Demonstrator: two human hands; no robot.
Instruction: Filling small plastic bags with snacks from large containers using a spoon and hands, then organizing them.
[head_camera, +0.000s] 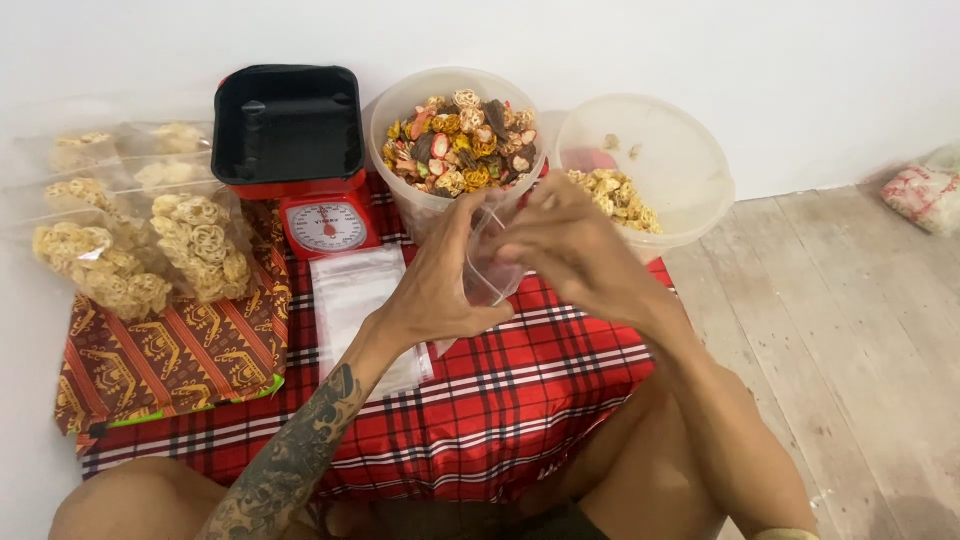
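Observation:
My left hand and my right hand hold a small clear plastic bag between them, its mouth pulled apart, above the red plaid cloth. Just behind the bag stands a clear tub full of mixed coloured crackers. To its right a second clear tub lies tilted with a few yellow crackers inside. The bag looks empty, though my fingers hide part of it.
A red kitchen scale with a black tray stands at the back left. Flat empty bags lie in front of it. Filled cracker bags rest on a brown patterned cloth. Wooden floor on the right.

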